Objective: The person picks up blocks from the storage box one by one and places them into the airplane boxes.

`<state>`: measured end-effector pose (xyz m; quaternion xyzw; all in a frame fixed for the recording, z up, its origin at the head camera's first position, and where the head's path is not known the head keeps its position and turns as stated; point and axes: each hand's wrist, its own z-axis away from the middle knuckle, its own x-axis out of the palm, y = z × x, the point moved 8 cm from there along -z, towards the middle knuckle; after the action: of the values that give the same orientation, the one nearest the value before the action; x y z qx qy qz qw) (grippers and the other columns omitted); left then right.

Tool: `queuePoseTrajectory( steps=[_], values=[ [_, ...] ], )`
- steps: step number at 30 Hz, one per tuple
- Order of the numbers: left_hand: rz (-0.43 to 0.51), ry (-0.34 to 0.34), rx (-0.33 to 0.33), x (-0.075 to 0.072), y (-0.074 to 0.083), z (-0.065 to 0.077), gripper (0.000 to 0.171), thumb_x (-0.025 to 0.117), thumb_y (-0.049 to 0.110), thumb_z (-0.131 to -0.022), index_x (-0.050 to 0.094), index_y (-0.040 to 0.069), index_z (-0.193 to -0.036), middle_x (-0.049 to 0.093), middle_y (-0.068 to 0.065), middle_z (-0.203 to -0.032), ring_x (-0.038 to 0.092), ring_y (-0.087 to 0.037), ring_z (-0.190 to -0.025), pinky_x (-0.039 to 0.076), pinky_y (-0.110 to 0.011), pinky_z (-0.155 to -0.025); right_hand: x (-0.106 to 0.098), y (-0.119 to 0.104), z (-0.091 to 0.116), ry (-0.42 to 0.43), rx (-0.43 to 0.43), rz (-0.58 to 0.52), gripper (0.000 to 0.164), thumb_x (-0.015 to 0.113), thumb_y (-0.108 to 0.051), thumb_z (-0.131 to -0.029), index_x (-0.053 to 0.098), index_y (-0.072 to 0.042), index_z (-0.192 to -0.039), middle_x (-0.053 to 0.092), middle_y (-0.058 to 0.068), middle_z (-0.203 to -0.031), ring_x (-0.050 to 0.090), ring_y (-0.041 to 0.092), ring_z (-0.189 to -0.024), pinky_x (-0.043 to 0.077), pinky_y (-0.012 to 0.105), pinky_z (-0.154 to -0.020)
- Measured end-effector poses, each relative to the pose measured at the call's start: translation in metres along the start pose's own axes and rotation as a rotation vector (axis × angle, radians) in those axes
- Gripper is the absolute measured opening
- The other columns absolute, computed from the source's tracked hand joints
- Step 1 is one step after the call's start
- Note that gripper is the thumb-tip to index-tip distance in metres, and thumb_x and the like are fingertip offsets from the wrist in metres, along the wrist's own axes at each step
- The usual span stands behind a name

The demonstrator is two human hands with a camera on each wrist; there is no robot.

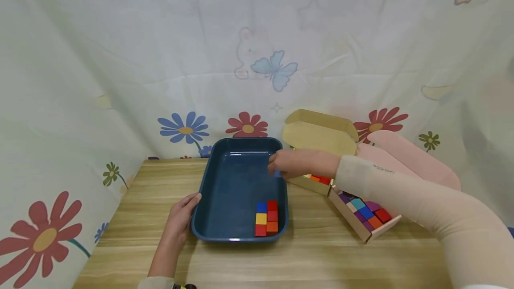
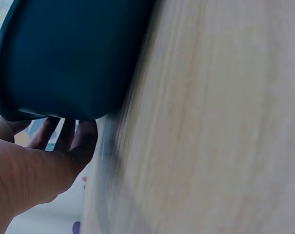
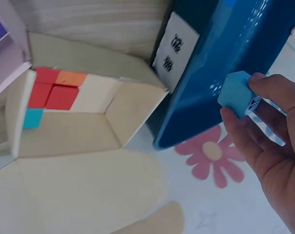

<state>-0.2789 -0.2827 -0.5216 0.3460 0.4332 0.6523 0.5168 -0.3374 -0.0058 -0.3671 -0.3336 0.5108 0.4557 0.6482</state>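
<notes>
A light blue cube is pinched between the thumb and fingers of my right hand, over the right side of a dark blue tray. Two columns of small cubes sit side by side in the tray's near right corner: blue, yellow and red on the left, red, red and orange on the right. My left hand grips the tray's left rim, its thumb on the edge. In the left wrist view its fingers reach against the tray's outer wall.
Right of the tray stands an open yellow box with red, orange and teal cubes inside, partly hidden by my right arm. Beside it, an open pink box holds several mixed-colour cubes. Everything rests on a wood-grain table before a flowered curtain.
</notes>
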Motion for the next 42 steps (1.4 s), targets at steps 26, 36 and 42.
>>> queuePoseTrajectory(
  steps=[26,36,42],
  values=[
    [0.011,-0.015,0.002,-0.002,-0.002,-0.002,0.055,0.066,0.037,-0.088,0.055,0.005,-0.130,0.062,-0.003,-0.112,0.061,-0.011,-0.093,0.053,-0.027,-0.077,0.041,0.101,0.038,-0.063,0.095,-0.072,0.009,0.067,-0.001,-0.082,0.070,-0.009,-0.087,0.065,0.002,-0.082,0.056,0.013,-0.070,0.051,0.026,-0.066],
    [0.020,-0.021,0.040,-0.001,0.001,-0.003,0.049,0.065,0.029,-0.090,0.055,0.001,-0.128,0.064,-0.004,-0.107,0.063,-0.012,-0.090,0.054,-0.029,-0.077,0.079,0.105,0.037,-0.175,0.192,-0.044,0.012,0.072,-0.008,-0.083,0.073,-0.010,-0.094,0.068,0.000,-0.087,0.059,0.011,-0.069,0.053,0.026,-0.064],
    [0.012,-0.013,0.039,-0.002,0.000,-0.004,0.048,0.065,0.030,-0.090,0.056,0.001,-0.128,0.065,-0.003,-0.104,0.063,-0.012,-0.089,0.054,-0.029,-0.076,0.080,0.099,0.032,-0.125,0.195,0.087,0.007,0.071,-0.005,-0.082,0.071,-0.010,-0.086,0.065,0.001,-0.079,0.057,0.013,-0.065,0.050,0.027,-0.059]
  ],
)
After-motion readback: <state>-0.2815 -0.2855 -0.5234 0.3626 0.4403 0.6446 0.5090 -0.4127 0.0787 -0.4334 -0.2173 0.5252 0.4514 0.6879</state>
